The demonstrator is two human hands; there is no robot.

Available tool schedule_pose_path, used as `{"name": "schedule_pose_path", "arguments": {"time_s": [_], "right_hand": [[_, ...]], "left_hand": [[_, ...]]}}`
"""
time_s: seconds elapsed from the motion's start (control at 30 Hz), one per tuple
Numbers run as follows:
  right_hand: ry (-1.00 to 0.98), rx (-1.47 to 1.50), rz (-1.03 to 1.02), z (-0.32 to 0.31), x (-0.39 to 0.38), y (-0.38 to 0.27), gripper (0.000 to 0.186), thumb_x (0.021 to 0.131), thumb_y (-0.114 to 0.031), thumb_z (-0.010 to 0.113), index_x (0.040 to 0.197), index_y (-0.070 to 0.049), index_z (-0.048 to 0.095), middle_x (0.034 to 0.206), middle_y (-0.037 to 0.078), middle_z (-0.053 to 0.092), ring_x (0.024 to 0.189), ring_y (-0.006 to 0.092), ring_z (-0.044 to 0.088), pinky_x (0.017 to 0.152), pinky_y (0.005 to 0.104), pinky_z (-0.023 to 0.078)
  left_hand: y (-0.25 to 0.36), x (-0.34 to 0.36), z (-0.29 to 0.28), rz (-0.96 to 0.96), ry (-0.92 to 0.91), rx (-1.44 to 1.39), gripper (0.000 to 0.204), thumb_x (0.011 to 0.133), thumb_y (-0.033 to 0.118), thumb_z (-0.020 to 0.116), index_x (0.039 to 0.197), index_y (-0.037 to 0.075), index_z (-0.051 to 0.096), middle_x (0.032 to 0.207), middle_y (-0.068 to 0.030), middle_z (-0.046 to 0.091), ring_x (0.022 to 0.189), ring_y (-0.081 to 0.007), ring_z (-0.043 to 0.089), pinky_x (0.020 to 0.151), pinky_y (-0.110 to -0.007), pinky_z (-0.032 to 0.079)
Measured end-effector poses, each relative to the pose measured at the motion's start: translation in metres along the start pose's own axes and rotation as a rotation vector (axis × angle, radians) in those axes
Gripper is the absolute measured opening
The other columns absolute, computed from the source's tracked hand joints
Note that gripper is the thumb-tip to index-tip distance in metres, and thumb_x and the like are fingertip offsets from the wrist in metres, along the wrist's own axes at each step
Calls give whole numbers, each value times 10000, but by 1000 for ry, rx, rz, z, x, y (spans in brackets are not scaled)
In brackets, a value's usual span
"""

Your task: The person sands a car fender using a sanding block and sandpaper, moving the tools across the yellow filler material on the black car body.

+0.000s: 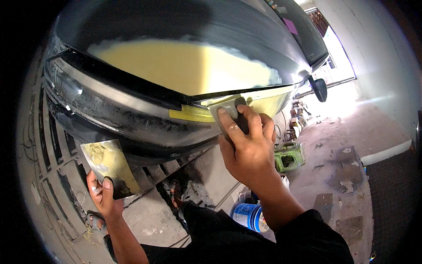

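Note:
My left hand [104,198] grips a flat rectangular metal plate [121,174], with a lump of yellowish body filler [97,153] near its upper left corner. My right hand [252,154] is closed around a thin putty spreader [231,104], fingers spread over its face. That spreader lies against the dark car's front corner, just under the hood edge. Yellow masking tape [191,114] runs along the bumper top beside it. A broad patch of pale yellow filler [154,61] covers part of the hood, and more filler [274,102] coats the fender to the right.
Below the car's front bumper [118,103] are floor slats on the left. A blue bucket [248,215] stands near my legs, and a green plastic stool [290,157] sits beyond it. The car's side mirror [320,88] juts out at the right, facing a pale wall [382,57].

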State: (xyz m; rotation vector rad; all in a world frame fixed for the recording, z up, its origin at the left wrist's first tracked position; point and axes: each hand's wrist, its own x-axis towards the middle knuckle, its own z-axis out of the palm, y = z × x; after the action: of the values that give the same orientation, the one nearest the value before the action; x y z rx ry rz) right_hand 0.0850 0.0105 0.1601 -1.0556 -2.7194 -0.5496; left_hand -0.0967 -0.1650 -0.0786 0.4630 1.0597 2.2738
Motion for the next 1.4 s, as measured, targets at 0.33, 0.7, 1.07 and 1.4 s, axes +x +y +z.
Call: {"name": "schedule_pose_path", "arguments": {"time_s": [0.33,0.7,1.07,1.4], "right_hand": [[56,156,-105,-5,-8,2,502,725,-144,707,1221,-167,630,1231,159,505,1054,377,480,853,477,413],[-244,811,-447,14,-59,-34,510,789,-247,706,1273,-138,587,1258,190,467,1129,398,461,971,520,391],[107,42,-88,19,-11,-1,508,779,-195,668,1280,-223,587,1308,172,444,1092,405,421,906,521,351],[129,-52,-62,24,-1,-12,523,752,-179,686,1264,-236,597,1297,152,462,1073,389,449,863,497,373]], "left_hand": [[14,-15,35,-144,-16,-293,417,925,122,551,1299,10,402,1197,-95,539,1101,-196,531,981,-335,393],[40,-49,87,-343,98,-387,406,927,169,562,1274,52,387,1178,-101,527,1091,-231,543,948,-388,461],[28,-46,73,-141,35,-481,271,968,47,461,1235,38,418,1192,-114,532,1110,-230,543,982,-388,440],[25,-42,73,-131,15,-472,262,963,34,471,1220,30,422,1178,-111,540,1105,-220,540,982,-381,434]]}}
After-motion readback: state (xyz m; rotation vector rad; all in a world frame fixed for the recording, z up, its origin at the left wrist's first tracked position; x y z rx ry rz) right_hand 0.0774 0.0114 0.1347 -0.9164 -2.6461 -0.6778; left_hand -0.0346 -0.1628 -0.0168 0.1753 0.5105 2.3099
